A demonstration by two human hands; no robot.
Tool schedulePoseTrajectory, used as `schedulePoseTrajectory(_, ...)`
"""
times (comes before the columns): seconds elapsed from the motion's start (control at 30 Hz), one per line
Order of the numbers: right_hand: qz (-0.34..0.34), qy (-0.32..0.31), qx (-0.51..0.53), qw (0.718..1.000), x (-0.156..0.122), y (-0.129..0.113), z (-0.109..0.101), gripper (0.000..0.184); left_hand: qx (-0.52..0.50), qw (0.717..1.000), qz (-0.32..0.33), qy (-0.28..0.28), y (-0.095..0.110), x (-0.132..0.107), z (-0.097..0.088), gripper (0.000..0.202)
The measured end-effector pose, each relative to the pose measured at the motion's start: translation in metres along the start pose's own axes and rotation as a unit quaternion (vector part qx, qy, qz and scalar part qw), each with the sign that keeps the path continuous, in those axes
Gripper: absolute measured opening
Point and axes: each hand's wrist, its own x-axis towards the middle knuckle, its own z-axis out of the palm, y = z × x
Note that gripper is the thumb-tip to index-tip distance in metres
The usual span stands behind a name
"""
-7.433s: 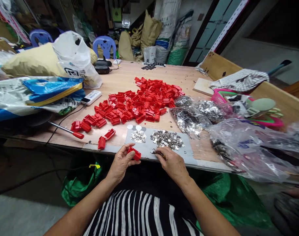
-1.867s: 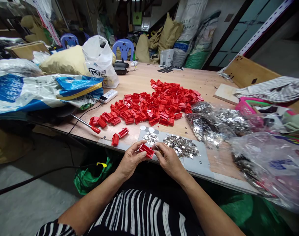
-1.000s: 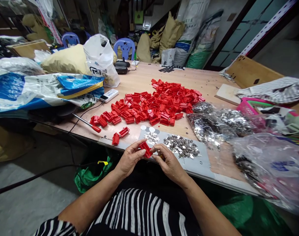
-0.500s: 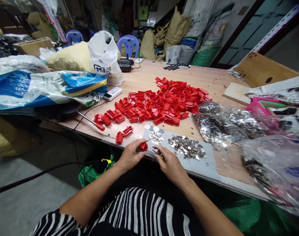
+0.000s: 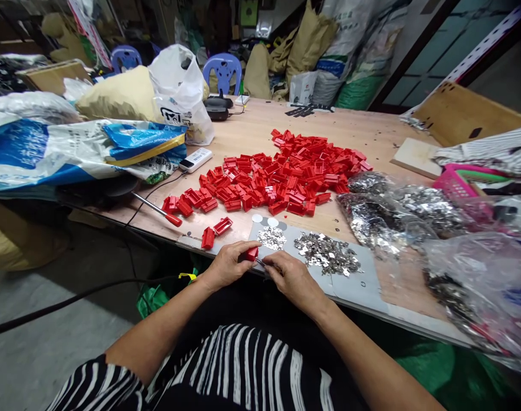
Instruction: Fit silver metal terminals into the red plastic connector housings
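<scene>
Near the table's front edge, my left hand (image 5: 229,264) pinches a small red plastic housing (image 5: 252,253) between thumb and fingers. My right hand (image 5: 291,277) is closed round a slim pointed metal tool (image 5: 259,261), whose tip meets the housing's right side. Whether it is tweezers I cannot tell, since the fingers cover most of it. Just beyond the hands lie a small heap of thin silvery pieces (image 5: 272,238) and a larger heap of metal pieces (image 5: 327,253), both on a grey sheet (image 5: 363,288). Two loose red housings (image 5: 222,226) lie left of them.
A big pile of red housings (image 5: 281,177) spreads over the table's middle. Clear bags of metal parts (image 5: 371,220) and a pink basket (image 5: 451,184) stand at right. A red-handled tool (image 5: 173,220), a white device (image 5: 196,160) and plastic sacks (image 5: 76,149) are at left.
My right hand has moved slightly left, bringing the tool's tip from beside the red housing up to it. My left hand still grips the housing, which looks turned a little.
</scene>
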Motion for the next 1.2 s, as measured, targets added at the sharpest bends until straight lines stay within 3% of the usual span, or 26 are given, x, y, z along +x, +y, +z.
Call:
schedulePoseTrajectory(0.17,0.020,-0.013,-0.015,1.000,0.002,-0.003,0.000,0.018,-0.062,0.998,-0.013,0.007,0.000,0.001,-0.001,0.042)
schedulePoseTrajectory(0.43,0.102,-0.012,-0.093,0.990,0.007,-0.025,0.005,0.016,-0.029,1.000,-0.001,0.006,-0.002,0.001,0.000,0.044)
schedulePoseTrajectory(0.63,0.048,-0.008,-0.003,0.999,0.002,-0.013,0.002,0.020,-0.043,0.998,-0.030,0.029,-0.001,-0.003,0.003,0.035)
schedulePoseTrajectory(0.73,0.023,0.029,0.070,0.997,-0.003,-0.010,-0.004,0.019,-0.148,0.984,-0.082,0.046,0.002,-0.007,0.007,0.031)
schedulePoseTrajectory(0.8,0.017,0.020,0.125,0.992,-0.006,-0.010,-0.010,0.019,-0.276,0.952,-0.119,0.064,0.007,-0.009,0.010,0.034)
schedulePoseTrajectory(0.97,0.016,-0.039,0.177,0.983,-0.010,-0.014,-0.018,0.040,-0.530,0.818,-0.220,0.053,0.023,-0.013,0.013,0.022)
schedulePoseTrajectory(1.07,0.012,-0.037,0.163,0.986,-0.010,-0.016,-0.019,0.042,-0.603,0.758,-0.248,0.034,0.028,-0.014,0.014,0.015)
schedulePoseTrajectory(1.2,0.003,-0.033,0.147,0.989,-0.010,-0.017,-0.019,0.039,-0.643,0.714,-0.275,0.042,0.029,-0.016,0.018,0.012)
